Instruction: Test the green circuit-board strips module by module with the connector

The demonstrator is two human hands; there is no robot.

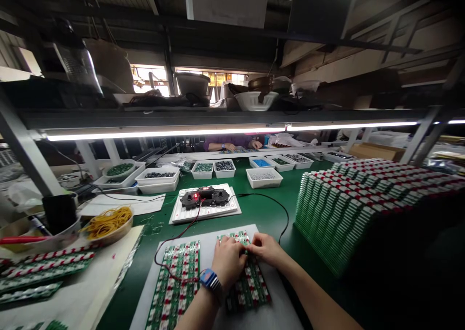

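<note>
My left hand (229, 261), with a blue band (210, 278) on its wrist, lies over a green circuit board panel (254, 286) with rows of white and red parts. Its fingers are curled, thumb and forefinger close together near the panel's upper half. My right hand (268, 249) is closed in a pinch beside it, fingertips almost meeting the left ones. Whatever sits between the fingertips is too small to make out. To the left, a second similar panel (174, 284) lies on the same pale grey board (214, 243). A thin red and black wire (170, 235) crosses its upper part.
Behind stands a black device with red lights (205, 197) on a white stand (178, 216). White trays of small components (263, 184) line the back. A tall stack of panels (327, 223) rises at right; rubber bands (109, 222) sit left. Another person's hands (256, 144) show beyond.
</note>
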